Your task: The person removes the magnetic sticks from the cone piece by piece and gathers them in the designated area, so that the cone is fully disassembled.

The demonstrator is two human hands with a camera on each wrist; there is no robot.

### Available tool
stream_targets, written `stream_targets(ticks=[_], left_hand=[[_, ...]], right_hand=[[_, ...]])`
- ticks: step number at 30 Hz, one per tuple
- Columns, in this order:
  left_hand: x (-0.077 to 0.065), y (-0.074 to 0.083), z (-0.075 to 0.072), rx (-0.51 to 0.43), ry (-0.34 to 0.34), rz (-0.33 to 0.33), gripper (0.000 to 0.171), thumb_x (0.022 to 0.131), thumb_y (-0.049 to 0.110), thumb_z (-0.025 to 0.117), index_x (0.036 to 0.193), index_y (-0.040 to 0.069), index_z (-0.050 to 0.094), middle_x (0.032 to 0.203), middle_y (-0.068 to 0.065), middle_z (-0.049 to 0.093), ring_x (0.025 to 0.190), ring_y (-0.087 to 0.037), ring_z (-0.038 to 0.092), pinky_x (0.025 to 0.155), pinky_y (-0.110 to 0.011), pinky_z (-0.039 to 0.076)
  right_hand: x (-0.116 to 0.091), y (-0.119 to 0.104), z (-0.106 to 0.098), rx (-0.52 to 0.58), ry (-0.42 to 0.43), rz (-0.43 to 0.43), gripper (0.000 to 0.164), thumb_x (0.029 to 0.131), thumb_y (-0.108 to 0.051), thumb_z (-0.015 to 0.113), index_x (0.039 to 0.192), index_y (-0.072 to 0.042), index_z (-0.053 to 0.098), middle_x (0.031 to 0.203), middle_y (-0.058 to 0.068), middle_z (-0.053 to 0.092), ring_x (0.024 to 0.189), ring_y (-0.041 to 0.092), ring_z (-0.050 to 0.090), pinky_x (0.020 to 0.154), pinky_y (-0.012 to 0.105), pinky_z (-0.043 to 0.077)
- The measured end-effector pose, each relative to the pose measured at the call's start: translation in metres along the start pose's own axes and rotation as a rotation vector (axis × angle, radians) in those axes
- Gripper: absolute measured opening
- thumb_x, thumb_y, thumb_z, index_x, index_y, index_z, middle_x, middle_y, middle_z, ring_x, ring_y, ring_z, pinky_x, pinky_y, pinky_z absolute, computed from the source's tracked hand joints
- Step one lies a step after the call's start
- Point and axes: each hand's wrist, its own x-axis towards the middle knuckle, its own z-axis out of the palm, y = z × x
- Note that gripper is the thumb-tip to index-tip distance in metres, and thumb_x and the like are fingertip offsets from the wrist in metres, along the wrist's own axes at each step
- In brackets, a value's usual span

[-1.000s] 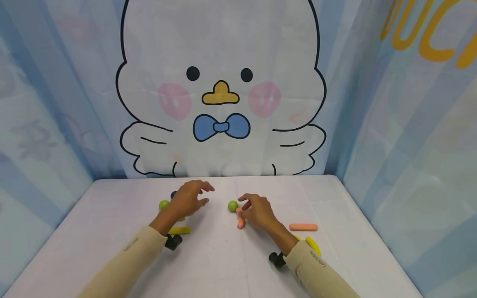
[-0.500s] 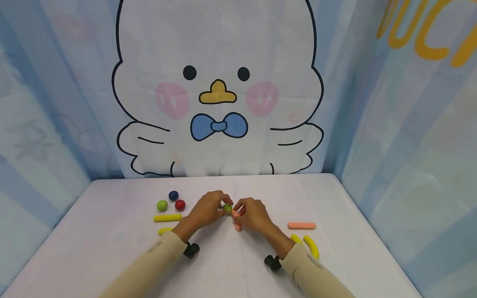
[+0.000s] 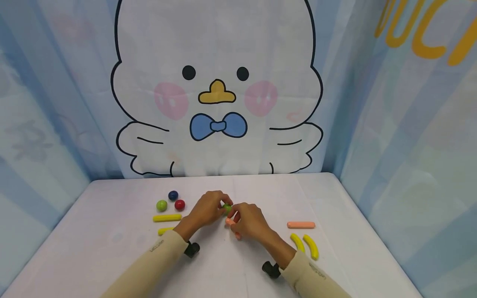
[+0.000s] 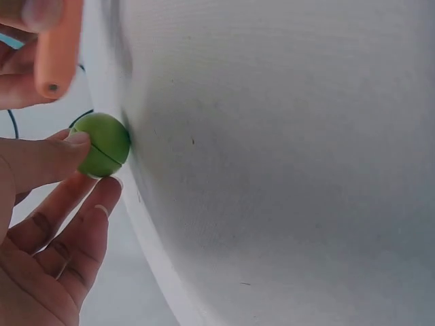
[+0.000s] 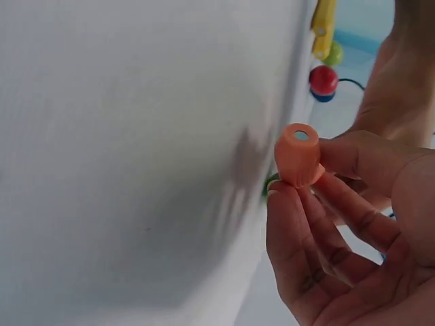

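Observation:
My left hand (image 3: 206, 210) pinches a green ball (image 4: 102, 146) between thumb and fingers, low at the white table. A seam line runs across the ball in the left wrist view. My right hand (image 3: 250, 221) grips an orange toy rod (image 5: 298, 159) with thumb and fingertips, just in front of the ball and apart from it. One end of the rod (image 4: 60, 58) shows a small dark dot in the left wrist view; a shiny disc sits in the end facing the right wrist camera. Fingers hide the rod's middle.
Left of my hands lie a blue ball (image 3: 173, 195), a red ball (image 3: 179, 205), another green ball (image 3: 162, 205) and two yellow rods (image 3: 167, 217). To the right are an orange rod (image 3: 301, 224) and two curved yellow rods (image 3: 311, 247). A printed curtain (image 3: 220, 153) stands behind the table.
My left hand has come right from the far left and taken hold of the green ball. My right hand has drawn the orange rod slightly nearer and away from the ball.

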Motion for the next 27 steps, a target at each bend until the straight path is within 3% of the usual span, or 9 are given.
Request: stream_targets(ticks=[7, 15, 21, 24, 27], left_hand=[[-0.001, 0.001, -0.001, -0.014, -0.003, -0.008, 0.02, 0.091, 0.005, 0.082, 0.108, 0.015, 0.083, 0.107, -0.002, 0.079, 0.091, -0.02, 0.069, 0.082, -0.036, 0.059], [0.0, 0.001, -0.002, -0.033, -0.02, -0.039, 0.022, 0.092, 0.004, 0.081, 0.111, 0.015, 0.083, 0.109, -0.001, 0.078, 0.094, -0.021, 0.068, 0.086, -0.037, 0.058], [0.0, 0.001, -0.003, -0.034, -0.031, -0.058, 0.023, 0.093, 0.005, 0.081, 0.112, 0.017, 0.083, 0.109, -0.001, 0.078, 0.094, -0.02, 0.066, 0.086, -0.035, 0.057], [0.0, 0.0, -0.002, -0.035, -0.034, -0.062, 0.022, 0.093, 0.006, 0.081, 0.112, 0.018, 0.083, 0.107, 0.0, 0.077, 0.092, -0.019, 0.064, 0.085, -0.034, 0.056], [0.001, -0.001, -0.001, -0.035, -0.034, -0.06, 0.022, 0.093, 0.006, 0.081, 0.111, 0.018, 0.083, 0.106, 0.002, 0.076, 0.091, -0.017, 0.062, 0.084, -0.033, 0.055]], right_hand=[[-0.022, -0.012, -0.013, 0.006, 0.023, -0.044, 0.013, 0.091, -0.018, 0.084, 0.102, -0.018, 0.077, 0.085, -0.004, 0.073, 0.074, 0.011, 0.059, 0.062, 0.026, 0.047], [-0.044, -0.009, -0.037, 0.027, 0.069, -0.05, 0.013, 0.094, -0.016, 0.082, 0.105, -0.019, 0.078, 0.093, -0.002, 0.074, 0.059, 0.004, 0.063, 0.058, 0.025, 0.05], [-0.056, 0.0, -0.053, 0.039, 0.113, 0.02, 0.017, 0.091, -0.015, 0.085, 0.104, -0.024, 0.079, 0.093, -0.005, 0.072, 0.063, 0.005, 0.065, 0.064, 0.029, 0.051], [-0.062, 0.007, -0.06, 0.027, 0.144, 0.059, 0.013, 0.092, -0.021, 0.085, 0.103, -0.028, 0.079, 0.091, -0.009, 0.071, 0.065, 0.005, 0.064, 0.071, 0.032, 0.049], [-0.068, 0.015, -0.068, 0.016, 0.174, 0.099, 0.009, 0.094, -0.031, 0.083, 0.103, -0.03, 0.079, 0.09, -0.012, 0.072, 0.068, 0.006, 0.066, 0.067, 0.034, 0.048]])
